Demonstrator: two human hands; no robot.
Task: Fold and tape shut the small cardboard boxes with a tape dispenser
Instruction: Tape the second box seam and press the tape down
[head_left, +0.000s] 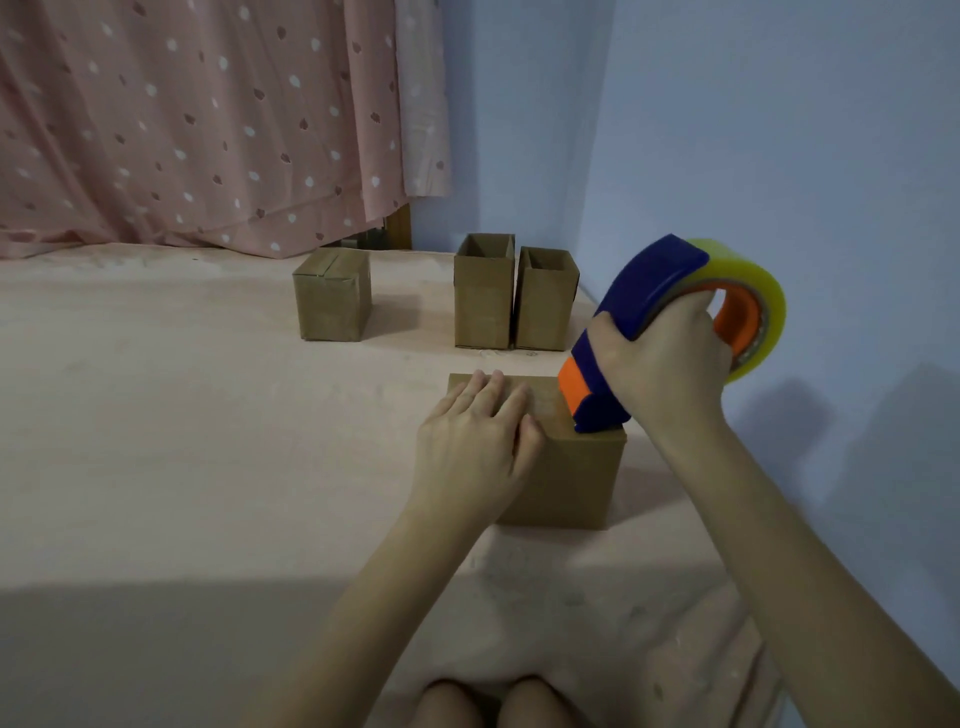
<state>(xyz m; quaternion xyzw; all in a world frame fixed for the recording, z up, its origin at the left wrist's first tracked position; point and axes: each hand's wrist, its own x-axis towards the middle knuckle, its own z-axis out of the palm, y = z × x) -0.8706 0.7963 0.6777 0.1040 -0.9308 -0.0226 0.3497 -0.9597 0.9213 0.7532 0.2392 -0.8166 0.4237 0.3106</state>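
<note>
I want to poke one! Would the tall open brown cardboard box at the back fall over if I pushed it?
The tall open brown cardboard box probably tips easily: it is taller than wide. It looks empty, so likely light. The second open brown box beside it might prop it on that side, and the soft pink sheet underneath may make it wobblier.

Right hand (662, 358) presses tape dispenser (649, 312) onto box (571, 467); left hand (475, 441) flat.

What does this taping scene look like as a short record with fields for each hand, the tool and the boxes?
left hand: lies flat on top of the near box
right hand: grips the tape dispenser
tape dispenser: nose down on the near box's top, near its right edge
far boxes: closed box on the left; two open boxes side by side
</note>
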